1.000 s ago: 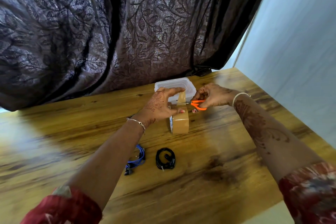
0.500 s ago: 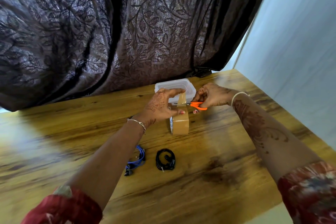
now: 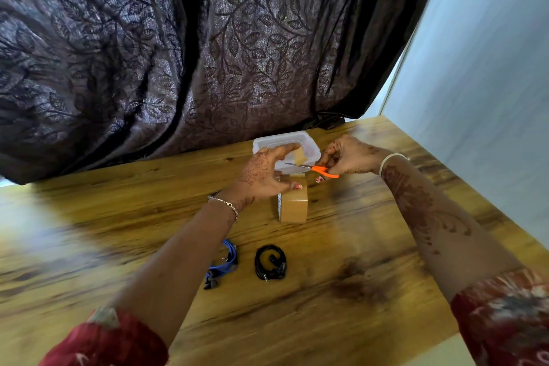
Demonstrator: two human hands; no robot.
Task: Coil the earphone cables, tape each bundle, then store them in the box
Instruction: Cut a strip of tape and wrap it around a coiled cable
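Orange-handled scissors (image 3: 315,169) cross glossy brown tape strip (image 3: 300,155).

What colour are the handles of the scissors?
Orange. The scissors are in the right hand; the head view shows it.

Table (image 3: 341,291) runs from the near edge back to a curtain (image 3: 208,53) hanging behind it; wall (image 3: 490,68) to the right. Box (image 3: 286,140) sits at the back centre of the table, close before the curtain. Tape roll (image 3: 294,206) stands on edge in front of the box. Left hand (image 3: 261,172) is over the roll, pinching a tape strip (image 3: 299,155) drawn up before the box. Right hand (image 3: 350,157) is right of the strip, holding scissors (image 3: 315,169) whose blades reach left to the strip, apparently touching it. Nearer the viewer, two earphone coils lie side by side on the table: one (image 3: 227,258) left, partly under the left forearm, the other (image 3: 270,261) just right of it, apart.
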